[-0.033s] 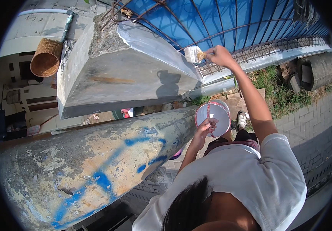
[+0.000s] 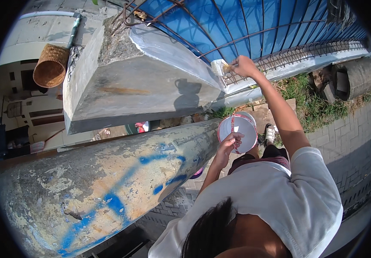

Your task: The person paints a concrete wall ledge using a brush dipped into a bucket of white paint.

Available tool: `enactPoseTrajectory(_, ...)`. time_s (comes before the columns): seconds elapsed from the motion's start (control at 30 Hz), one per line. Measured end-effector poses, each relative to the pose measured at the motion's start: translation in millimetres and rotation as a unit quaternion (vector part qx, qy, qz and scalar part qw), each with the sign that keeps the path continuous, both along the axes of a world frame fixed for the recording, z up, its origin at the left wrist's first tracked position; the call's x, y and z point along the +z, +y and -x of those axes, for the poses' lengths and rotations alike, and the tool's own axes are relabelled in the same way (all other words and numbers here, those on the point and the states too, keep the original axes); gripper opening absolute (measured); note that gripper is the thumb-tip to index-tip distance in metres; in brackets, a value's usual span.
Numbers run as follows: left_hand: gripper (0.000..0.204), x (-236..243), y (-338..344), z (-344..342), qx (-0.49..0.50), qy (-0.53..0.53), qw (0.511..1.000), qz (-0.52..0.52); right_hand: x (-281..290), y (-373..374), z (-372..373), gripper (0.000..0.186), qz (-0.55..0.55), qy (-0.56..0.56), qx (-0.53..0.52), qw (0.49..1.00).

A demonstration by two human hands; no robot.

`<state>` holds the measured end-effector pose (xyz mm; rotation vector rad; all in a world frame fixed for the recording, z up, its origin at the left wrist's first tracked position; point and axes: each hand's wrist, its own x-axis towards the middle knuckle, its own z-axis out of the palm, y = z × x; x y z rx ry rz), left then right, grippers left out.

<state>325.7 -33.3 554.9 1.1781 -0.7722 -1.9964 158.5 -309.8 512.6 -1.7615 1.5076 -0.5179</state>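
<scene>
My right hand (image 2: 244,67) is closed round the handle of a wide paintbrush (image 2: 218,68) with white-coated bristles. The bristles are at the right end of the grey concrete block (image 2: 138,92), where it meets the low white ledge (image 2: 275,76) under the fence; whether they touch cannot be told. Closer to my body, my left hand (image 2: 228,144) grips the red patterned strap handle (image 2: 233,122) of a round paint bucket (image 2: 246,131). White shows inside the bucket. Fresh-looking white paint (image 2: 159,43) covers part of the block's upper face.
Thin rusty bars (image 2: 262,41) stand before a blue sheet (image 2: 245,26). A thick peeling pillar (image 2: 108,180) with blue marks fills the lower left. A woven basket (image 2: 50,66) hangs at the far left. Grass (image 2: 308,101) and a concrete pipe (image 2: 355,79) lie at right beside grey paving.
My right hand and the paintbrush have moved slightly down and to the right along the block's end. My left hand and the bucket have stayed in place.
</scene>
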Motion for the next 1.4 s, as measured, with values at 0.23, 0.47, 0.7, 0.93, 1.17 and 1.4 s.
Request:
enactPoseTrajectory(0.23,0.047,-5,5,-12,0.005,-0.01,1.0,0.001,10,-32,-28,0.025,-0.112,-0.186,0.136,0.967)
enactPoseTrajectory(0.47,0.045,-6,-2,-17,0.007,-0.007,1.0,0.002,183,-28,9,0.034,-0.003,-0.291,0.182,0.939)
enactPoseTrajectory(0.7,0.051,-5,-4,-14,-0.009,-0.025,1.0,-0.012,126,-46,-17,0.046,-0.174,-0.6,0.242,0.742)
enactPoseTrajectory(0.93,0.055,-14,-5,-15,-0.002,-0.032,0.999,-0.03,-47,-16,-12,0.038,-0.403,-0.523,0.073,0.747)
enactPoseTrajectory(1.17,0.054,-16,-12,-8,-0.04,-0.033,0.998,-0.022,-74,-40,2,0.02,-0.215,-0.171,0.035,0.961)
enactPoseTrajectory(1.4,0.046,-4,-10,-15,-0.009,-0.016,1.0,-0.006,150,-30,-18,0.027,0.048,-0.228,0.2,0.952)
